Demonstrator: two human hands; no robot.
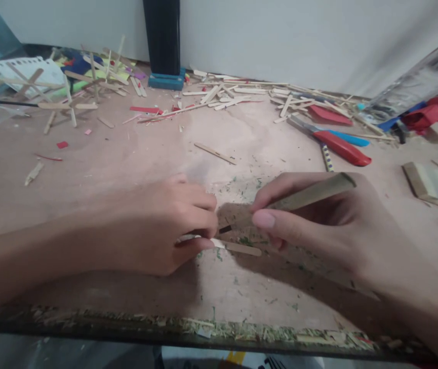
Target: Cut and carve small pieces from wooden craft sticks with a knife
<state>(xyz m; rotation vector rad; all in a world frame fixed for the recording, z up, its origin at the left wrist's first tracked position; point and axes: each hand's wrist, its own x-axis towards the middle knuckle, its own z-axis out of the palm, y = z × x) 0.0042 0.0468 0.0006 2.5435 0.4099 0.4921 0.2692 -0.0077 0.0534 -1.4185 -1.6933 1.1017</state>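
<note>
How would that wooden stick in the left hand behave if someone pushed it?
The stick in the left hand is probably light, being thin and narrow. It seems fairly stiff, since its visible part runs straight, though something so slim might snap. Its flat shape suggests sliding rather than rolling.

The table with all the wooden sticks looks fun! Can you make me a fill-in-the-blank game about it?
1. The flat wooden stick is held by the person's ____ hand.
2. The right hand grips a slim tool between its fingers and its ____.
3. The blue handle lies right next to a bigger handle coloured ____.

Missing words: left; thumb; red.
</note>
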